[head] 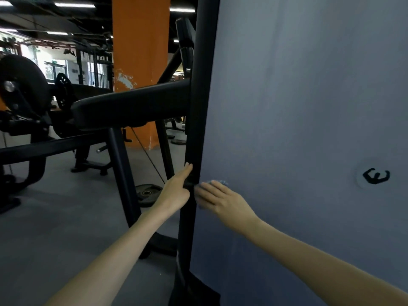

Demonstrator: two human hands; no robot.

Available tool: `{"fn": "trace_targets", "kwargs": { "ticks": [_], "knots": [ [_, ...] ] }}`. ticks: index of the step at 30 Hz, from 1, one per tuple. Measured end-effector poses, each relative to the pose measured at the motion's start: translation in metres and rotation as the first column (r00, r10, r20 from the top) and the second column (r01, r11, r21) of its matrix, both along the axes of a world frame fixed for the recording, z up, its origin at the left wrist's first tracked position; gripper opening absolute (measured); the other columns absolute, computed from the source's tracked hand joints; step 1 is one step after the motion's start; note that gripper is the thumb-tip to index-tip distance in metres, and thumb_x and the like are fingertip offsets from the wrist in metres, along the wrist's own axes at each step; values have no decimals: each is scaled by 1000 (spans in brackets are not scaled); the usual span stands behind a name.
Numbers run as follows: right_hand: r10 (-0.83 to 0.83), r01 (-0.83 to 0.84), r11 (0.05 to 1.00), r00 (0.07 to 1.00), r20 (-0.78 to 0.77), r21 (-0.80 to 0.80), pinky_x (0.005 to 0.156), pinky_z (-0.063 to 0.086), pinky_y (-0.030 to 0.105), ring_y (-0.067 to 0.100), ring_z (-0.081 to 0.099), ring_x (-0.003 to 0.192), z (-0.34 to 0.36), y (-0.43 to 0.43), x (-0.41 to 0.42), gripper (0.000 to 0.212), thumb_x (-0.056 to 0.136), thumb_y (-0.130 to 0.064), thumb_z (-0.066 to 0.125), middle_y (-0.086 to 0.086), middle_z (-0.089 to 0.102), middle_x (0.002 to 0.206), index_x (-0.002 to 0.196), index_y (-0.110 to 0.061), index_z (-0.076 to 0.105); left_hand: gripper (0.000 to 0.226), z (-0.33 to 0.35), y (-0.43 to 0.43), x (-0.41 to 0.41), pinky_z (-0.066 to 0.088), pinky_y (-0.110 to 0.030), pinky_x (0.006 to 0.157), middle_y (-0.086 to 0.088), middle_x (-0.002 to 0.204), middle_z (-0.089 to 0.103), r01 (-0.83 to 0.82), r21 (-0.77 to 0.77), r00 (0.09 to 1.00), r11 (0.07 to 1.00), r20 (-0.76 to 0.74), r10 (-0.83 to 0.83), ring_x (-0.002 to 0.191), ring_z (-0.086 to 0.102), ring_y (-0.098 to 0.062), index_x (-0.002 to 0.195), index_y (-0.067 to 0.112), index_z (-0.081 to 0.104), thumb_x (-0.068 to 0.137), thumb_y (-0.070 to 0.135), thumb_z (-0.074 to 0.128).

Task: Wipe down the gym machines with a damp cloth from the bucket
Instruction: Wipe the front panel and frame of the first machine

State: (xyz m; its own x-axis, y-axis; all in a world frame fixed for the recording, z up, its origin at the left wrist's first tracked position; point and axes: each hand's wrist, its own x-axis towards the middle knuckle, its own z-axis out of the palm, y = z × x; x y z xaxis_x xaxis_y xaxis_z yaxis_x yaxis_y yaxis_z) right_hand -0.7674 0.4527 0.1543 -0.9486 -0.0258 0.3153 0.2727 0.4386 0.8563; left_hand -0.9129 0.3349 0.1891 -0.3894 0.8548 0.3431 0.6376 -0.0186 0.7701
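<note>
Presently, head view, single entry.

Item 1, right hand (220, 199): flat, fingers straight and slightly spread, pressing the cloth (221, 182) against the grey side panel (309, 107) of the machine. Only a bluish fringe of cloth shows past the fingertips; the rest is hidden under the palm.

Item 2, left hand (176, 191): fingers straight, laid along the left flank of the black upright (198, 107), holding nothing. Whether the thumb hooks round the post's front cannot be told.

Item 3, grey side panel: tall, long axis vertical, running from floor level to beyond the top of the frame. A round logo (376, 176) sits well to the right of the cloth, at about the same height.

Item 4, relation governing the next stroke: the cloth sits at the panel's left edge, just beside the upright and low down. Most of the panel lies up and to the right of the right hand, so the stroke probably sweeps rightward or upward. The right hand is the nearer to that surface; the left is nearer the post and appears only to steady.

Item 5, surroundings: padded arm (132, 104) joining the upright, weight plate (146, 193) on the floor, orange column (141, 40) behind. Bucket not in view.
</note>
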Motion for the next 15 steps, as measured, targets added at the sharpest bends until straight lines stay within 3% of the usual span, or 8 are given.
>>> {"fn": "trace_targets", "kwargs": {
  "ticks": [3,4,7,9,10,12,14,15],
  "knots": [
    [-33,30,999,994,100,32,116,12,39,18,55,124,-4,-5,-5,35,79,-19,59,-1,61,131,111,-28,73,83,5,-4,-3,47,-13,83,14,156,15,36,-9,999,999,-10,-36,126,48,-19,151,29,19,84,-18,37],
    [-5,4,999,999,33,41,115,16,39,20,56,123,10,-4,-8,36,77,-16,64,1,62,130,111,-26,73,83,7,-5,-5,49,-15,82,14,156,14,36,-2,999,999,-13,-36,121,52,-21,151,29,19,84,-18,37],
    [40,-31,999,954,-298,36,113,28,42,27,51,129,70,-1,-16,61,67,-2,70,11,54,138,127,-14,62,80,8,-3,-11,34,-37,109,5,157,18,25,28,999,999,40,-26,136,36,-28,151,25,22,85,-18,36],
    [-5,12,1000,903,-429,12,117,20,43,30,40,137,93,-5,-17,67,72,2,54,14,43,147,138,-10,50,77,0,0,-11,40,-27,105,0,155,27,26,46,995,999,91,-30,131,43,-26,150,25,24,86,-16,38],
    [-10,12,1000,892,-452,3,119,13,44,31,34,140,91,-5,-18,68,76,3,48,14,38,150,142,-9,45,77,-4,1,-10,45,-17,94,-4,154,31,29,46,994,999,102,-33,123,50,-21,150,25,25,86,-15,38],
    [-10,12,1000,905,-426,2,119,6,42,30,28,143,66,-1,-16,69,78,4,47,13,33,153,145,-10,40,79,-12,4,-8,41,-4,82,-3,154,29,29,40,992,999,123,-34,122,48,-12,150,27,24,85,-16,37],
    [-41,37,999,956,-291,-18,119,5,41,29,32,141,22,0,-8,73,74,0,61,12,36,152,143,-11,43,81,-15,6,-6,34,-12,95,2,157,23,29,30,989,999,142,-33,138,32,-14,150,29,24,84,-17,35],
    [-75,71,997,983,-167,-25,120,2,41,28,36,139,-2,-2,0,74,71,-5,69,11,39,150,141,-12,46,80,-14,7,-6,35,-17,99,3,157,22,30,26,988,999,151,-33,137,34,-15,150,29,23,85,-16,35]
  ]
}}
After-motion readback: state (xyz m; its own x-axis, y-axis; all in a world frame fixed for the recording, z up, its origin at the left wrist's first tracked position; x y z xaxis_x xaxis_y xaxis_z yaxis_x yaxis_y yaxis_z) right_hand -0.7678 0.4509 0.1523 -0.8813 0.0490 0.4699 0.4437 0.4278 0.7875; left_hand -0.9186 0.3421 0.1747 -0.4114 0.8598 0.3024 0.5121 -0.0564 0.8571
